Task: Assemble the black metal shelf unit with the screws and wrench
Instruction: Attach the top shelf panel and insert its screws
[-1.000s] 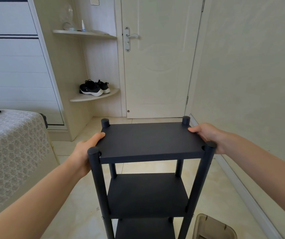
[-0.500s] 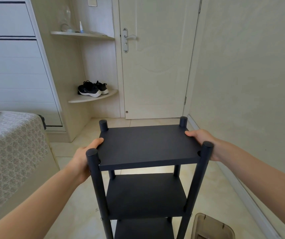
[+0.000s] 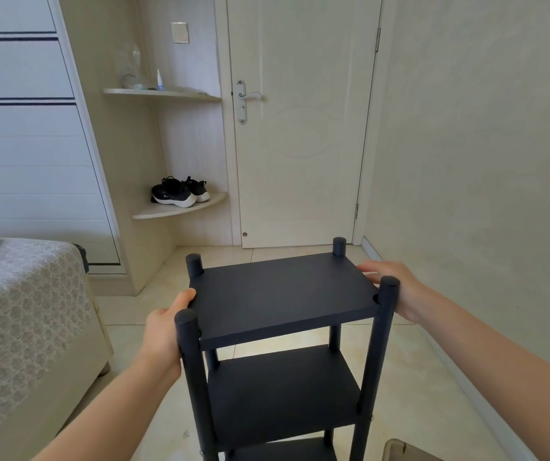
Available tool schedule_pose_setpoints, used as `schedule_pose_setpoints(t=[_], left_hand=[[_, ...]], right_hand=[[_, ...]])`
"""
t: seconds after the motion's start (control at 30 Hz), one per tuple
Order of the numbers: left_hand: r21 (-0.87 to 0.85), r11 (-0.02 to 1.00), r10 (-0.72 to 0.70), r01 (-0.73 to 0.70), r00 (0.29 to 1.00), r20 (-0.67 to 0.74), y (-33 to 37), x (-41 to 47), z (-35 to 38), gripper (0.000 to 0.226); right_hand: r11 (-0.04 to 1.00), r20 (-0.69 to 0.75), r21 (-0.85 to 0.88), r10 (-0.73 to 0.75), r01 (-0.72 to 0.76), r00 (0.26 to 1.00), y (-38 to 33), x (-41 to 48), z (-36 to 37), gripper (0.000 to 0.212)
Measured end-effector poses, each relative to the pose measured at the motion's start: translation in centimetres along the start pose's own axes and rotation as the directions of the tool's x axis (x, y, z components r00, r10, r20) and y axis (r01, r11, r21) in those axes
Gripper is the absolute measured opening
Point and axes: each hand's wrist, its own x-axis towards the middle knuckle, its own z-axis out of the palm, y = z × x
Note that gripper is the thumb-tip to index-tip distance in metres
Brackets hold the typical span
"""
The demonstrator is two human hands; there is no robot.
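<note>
The black metal shelf unit (image 3: 280,294) stands upright in front of me, with round posts at its corners and three tiers visible. My left hand (image 3: 163,324) grips the left edge of the top shelf, thumb on top, just behind the near left post. My right hand (image 3: 396,287) holds the right edge of the top shelf behind the near right post, fingers along the edge. No screws or wrench show in the view.
A bed with a patterned cover (image 3: 17,311) lies to the left. A closed door (image 3: 300,128) and corner shelves with black shoes (image 3: 180,193) are ahead. The wall (image 3: 483,161) runs close along the right. A tan box corner (image 3: 403,450) sits at bottom right.
The shelf unit has turned slightly, its right side now farther from me. Both hands kept their hold on the top shelf edges. The view has tipped upward a little.
</note>
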Motion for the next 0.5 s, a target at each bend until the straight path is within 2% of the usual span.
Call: schedule_pose_setpoints(t=[0.1,0.23,0.37,0.43,0.5], left_hand=[[-0.05,0.999,-0.003,0.0,0.998,-0.057,-0.1,-0.2,0.7,0.044],[-0.095,0.996,-0.015,0.002,0.99,-0.14,-0.6,-1.3,2.3,0.038],[-0.117,0.993,-0.02,-0.01,0.968,-0.252,-0.5,-2.9,3.5,0.049],[-0.127,0.991,-0.007,-0.032,0.955,-0.297,-0.3,-3.9,3.9,0.049],[-0.144,0.989,-0.009,-0.041,0.944,-0.331,-0.2,-4.7,4.2,0.048]], right_hand=[[0.997,-0.13,-0.048,-0.072,0.066,0.989,0.2,0.4,-1.0,0.018],[0.98,-0.158,-0.148,-0.158,0.135,0.975,0.4,-0.6,-0.8,0.024],[0.946,-0.227,-0.286,-0.224,0.155,0.948,0.6,-2.6,-0.2,0.027],[0.945,-0.234,-0.292,-0.223,0.151,0.946,1.0,-4.1,0.4,0.022],[0.966,-0.196,-0.219,-0.18,0.136,0.964,1.5,-6.1,1.8,0.015]])
